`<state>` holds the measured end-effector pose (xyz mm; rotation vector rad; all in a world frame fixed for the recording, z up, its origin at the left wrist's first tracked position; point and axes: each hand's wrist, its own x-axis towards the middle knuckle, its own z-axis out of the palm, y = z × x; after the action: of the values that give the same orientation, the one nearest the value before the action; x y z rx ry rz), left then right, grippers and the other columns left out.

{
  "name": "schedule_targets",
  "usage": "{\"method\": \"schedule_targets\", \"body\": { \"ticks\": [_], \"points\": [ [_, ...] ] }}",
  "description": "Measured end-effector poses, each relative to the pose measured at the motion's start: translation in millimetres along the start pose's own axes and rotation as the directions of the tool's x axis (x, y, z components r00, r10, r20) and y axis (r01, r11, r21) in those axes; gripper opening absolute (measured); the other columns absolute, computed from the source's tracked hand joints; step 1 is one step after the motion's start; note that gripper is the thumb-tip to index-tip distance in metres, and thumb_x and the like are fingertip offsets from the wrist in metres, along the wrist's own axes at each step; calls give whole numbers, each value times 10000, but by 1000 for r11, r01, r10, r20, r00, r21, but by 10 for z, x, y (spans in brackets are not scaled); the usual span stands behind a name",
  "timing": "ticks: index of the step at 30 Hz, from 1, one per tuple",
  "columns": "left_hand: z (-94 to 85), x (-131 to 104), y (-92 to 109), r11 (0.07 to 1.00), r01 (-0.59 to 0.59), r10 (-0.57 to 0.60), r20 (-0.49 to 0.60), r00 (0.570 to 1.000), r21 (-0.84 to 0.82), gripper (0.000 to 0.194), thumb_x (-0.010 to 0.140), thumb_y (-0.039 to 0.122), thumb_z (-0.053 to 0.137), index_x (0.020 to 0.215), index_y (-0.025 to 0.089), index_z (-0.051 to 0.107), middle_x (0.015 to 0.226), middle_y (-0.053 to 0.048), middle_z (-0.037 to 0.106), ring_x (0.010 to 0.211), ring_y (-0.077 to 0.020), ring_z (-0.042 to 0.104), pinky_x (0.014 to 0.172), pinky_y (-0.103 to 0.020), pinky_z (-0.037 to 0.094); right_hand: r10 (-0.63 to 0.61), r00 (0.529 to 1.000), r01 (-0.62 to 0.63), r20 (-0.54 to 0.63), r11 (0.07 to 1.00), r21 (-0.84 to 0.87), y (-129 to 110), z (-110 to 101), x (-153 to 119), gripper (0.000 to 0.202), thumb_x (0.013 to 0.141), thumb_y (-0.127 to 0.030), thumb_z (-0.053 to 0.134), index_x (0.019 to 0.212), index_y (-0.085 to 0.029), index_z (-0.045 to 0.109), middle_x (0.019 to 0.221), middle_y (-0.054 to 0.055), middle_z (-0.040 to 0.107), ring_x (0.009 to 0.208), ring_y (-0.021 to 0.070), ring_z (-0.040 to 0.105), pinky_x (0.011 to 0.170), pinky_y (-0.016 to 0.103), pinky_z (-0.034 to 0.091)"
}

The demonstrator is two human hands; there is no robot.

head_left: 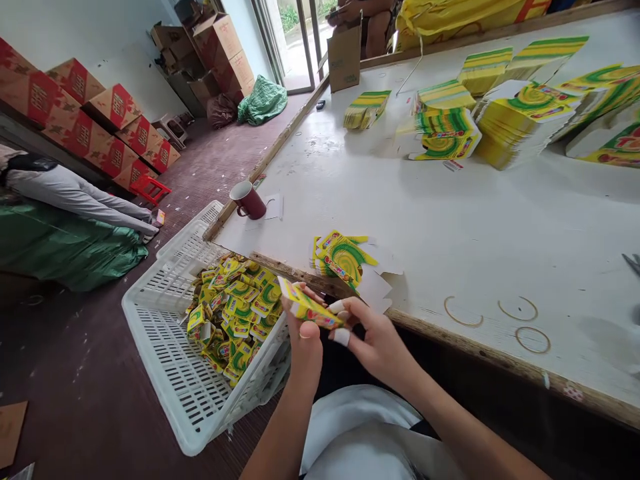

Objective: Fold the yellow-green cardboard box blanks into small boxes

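White fingertip wraps (342, 337) on the right hand (374, 339), pale top (355, 443), bare forearms (287, 413)

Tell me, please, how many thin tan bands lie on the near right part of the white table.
3: a curved band nearest the right hand, a second band farther right, and a closed ring just below that in the picture. Others may be hidden.

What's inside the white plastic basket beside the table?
Inside the basket lies a jumbled heap of yellow-and-green cartons. The heap covers its own lower layers and the basket's bottom beneath, so those cannot be seen.
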<state>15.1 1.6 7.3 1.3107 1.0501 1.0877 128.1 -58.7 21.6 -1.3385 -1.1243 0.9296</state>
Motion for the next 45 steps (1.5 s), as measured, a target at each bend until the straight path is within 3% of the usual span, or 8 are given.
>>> {"method": "schedule_targets", "body": {
  "ticks": [9, 13, 17, 22, 25, 29, 35, 45],
  "points": [
    [-250, 181, 189, 993, -16, 5, -98, 995, -116, 631, 762, 767, 573, 986, 196, 720, 1030, -93, 754, 982, -250, 702, 860, -349, 557, -337, 936, 292, -99, 904, -311, 10, -365, 109, 210, 873, -129, 534, 856, -237, 713, 762, 24, 706, 666, 164, 630, 565, 267, 479],
    [-453, 195, 524, 961, -183, 156, 142, 977, 207, 969, 599, 841, 643, 1329, 212, 551, 1417, -147, 562, 1359, -347, 472, 1115, -448, 389, -529, 849, 447, 21, 695, -563, -64, -453, 89, 272, 918, -111, 526, 833, -287, 715, 782, 8, 732, 863, 199, 656, 858, 378, 496],
    [-325, 71, 595, 831, -195, -75, 454, 888, 520, 812, 591, 461, 877, 1288, 225, 532, 1274, -111, 645, 1194, -331, 597, 1029, -450, 459, -581, 807, 541, 107, 654, -528, -91, -342, 18, 244, 919, -141, 556, 1031, -322, 674, 959, -5, 744, 1119, 215, 619, 1148, 461, 309],
    [-84, -83, 402, 792, -214, -15, 368, 930, 571, 591, 696, 316, 774, 1193, 238, 466, 992, -39, 683, 867, -239, 670, 742, -340, 544, -172, 923, 172, -345, 985, -31, -20, -185, -22, 714, 834, -462, 680, 1453, -278, 376, 1451, 133, 512, 1354, 308, 473, 1094, 503, 420],
    [-50, -132, 332, 764, -337, 101, 414, 905, 550, 690, 719, 303, 762, 1296, 240, 388, 1149, -94, 660, 1028, -276, 666, 828, -369, 546, 198, 980, -166, -16, 859, 484, -17, -135, -20, 633, 839, -568, 621, 1373, -249, 502, 1360, 129, 618, 1214, 305, 615, 993, 458, 524],
    [-69, -127, 286, 698, -528, 233, 544, 806, 484, 657, 760, 224, 697, 1319, 260, 352, 1233, -111, 599, 1093, -265, 643, 857, -361, 540, 289, 932, -362, 218, 739, 568, -56, -131, 10, 596, 785, -564, 700, 1298, -274, 614, 1380, 80, 625, 1285, 299, 566, 1088, 463, 450],
    [-99, -64, 234, 674, -474, 140, 531, 835, 567, 554, 700, 162, 637, 1190, 273, 404, 1055, -53, 598, 890, -225, 647, 697, -317, 521, 40, 988, -79, 151, 962, 263, -3, -162, 17, 752, 844, -671, 569, 1473, -276, 451, 1460, 105, 556, 1371, 318, 481, 1127, 512, 400],
    [-53, -65, 108, 699, -360, 136, 380, 915, 618, 657, 674, 135, 658, 1254, 227, 365, 1205, -140, 542, 1112, -317, 585, 907, -475, 505, -346, 938, 335, 2, 907, -254, 226, -186, 16, 669, 939, -33, 387, 1523, -355, 333, 1537, 59, 464, 1401, 225, 450, 1123, 416, 436]
  ]
}}
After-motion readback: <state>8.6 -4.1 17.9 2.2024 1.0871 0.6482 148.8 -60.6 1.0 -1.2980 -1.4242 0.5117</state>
